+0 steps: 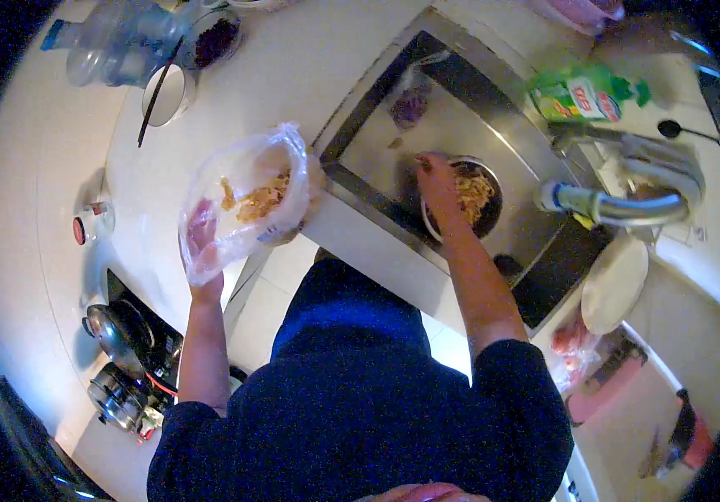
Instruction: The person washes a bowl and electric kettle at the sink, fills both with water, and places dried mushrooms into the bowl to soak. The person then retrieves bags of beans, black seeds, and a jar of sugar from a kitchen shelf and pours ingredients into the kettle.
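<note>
And here's the right hand (437, 177) over the bowl (427, 219) in the sink (360, 134), at the bowl's ten o'clock rim, fingertips lost against it; whether they're pinching anything, I can't tell! The bowl, at two o'clock in the view, carries pale brown shreds (475, 194), partly masked by hand and wrist. Over at ten o'clock, the left hand (202, 241) has the clear bag (243, 238) gripped, fingers blurred by plastic, and more yellow-brown pieces (263, 201) sit inside.

Up at the sink's ten o'clock, a purple bundle (410, 107) in clear plastic, contents unclear! At eleven in the view, a tub (230, 38) of dark bits, cut by the shadowy edge; just beside it, a stick (152, 105) crosses a white cup (174, 90). Four o'clock: red lumps (571, 341) in thin plastic, too blurred to name.
</note>
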{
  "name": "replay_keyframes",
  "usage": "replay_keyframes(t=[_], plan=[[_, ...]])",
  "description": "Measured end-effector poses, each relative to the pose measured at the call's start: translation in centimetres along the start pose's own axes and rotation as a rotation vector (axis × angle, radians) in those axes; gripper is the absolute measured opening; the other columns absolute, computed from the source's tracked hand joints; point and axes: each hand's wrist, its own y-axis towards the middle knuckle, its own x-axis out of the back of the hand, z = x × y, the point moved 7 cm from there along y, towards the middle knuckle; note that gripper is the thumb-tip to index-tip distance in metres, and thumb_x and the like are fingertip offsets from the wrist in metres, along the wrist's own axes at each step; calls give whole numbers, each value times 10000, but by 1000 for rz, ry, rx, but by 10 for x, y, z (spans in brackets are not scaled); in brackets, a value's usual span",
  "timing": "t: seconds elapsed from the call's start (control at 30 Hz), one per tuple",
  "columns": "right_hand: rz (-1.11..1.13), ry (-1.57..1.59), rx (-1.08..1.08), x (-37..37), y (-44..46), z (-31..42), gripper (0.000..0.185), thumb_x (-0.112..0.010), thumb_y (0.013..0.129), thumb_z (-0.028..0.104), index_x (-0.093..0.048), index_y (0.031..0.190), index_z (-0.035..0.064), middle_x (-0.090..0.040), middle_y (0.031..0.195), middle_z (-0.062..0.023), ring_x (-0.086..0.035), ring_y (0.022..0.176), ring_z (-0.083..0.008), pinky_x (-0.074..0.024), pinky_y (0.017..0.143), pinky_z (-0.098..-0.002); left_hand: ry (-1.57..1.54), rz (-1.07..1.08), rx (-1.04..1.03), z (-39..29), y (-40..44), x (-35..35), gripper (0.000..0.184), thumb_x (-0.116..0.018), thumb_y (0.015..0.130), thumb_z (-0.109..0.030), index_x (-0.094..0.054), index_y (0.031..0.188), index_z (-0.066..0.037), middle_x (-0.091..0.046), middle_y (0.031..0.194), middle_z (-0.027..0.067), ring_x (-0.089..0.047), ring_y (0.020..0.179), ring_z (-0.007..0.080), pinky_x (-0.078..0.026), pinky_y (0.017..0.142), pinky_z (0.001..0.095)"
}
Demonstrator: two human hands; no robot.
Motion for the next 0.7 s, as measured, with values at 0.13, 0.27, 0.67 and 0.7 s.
replay_keyframes(t=[0.13,0.27,0.67,0.7], plan=[[222,-367,-51,-104,46,-40,293,-613,710,93,-591,1003,97,-560,988,-145,-541,926,-314,-465,787,-375,232,98,-116,-5,-3,9,592,-674,724,-214,-386,1220,-68,-355,1313,190,-296,1263,306,-201,1044,458],[242,-638,131,-126,47,-27,274,-598,726,191,-588,981,91,-553,974,-150,-535,908,-312,-457,805,-372,169,16,-81,-12,-5,1,562,-737,650,-169,-433,1109,-59,-437,1246,182,-380,1205,300,-236,1033,437],[-174,-126,-142,61,-79,-21,283,-577,687,-23,-586,966,24,-553,1035,-164,-524,974,-300,-423,862,-355,99,210,-7,-27,6,-12,693,-778,622,-269,-382,1145,-46,-400,1279,151,-378,1191,264,-304,994,407],[-242,72,-121,68,-72,6,284,-565,693,-35,-586,970,23,-553,1044,-164,-525,977,-294,-426,858,-355,78,239,-34,-27,7,-13,665,-781,621,-226,-388,1130,-60,-392,1282,159,-365,1202,268,-297,1002,406]])
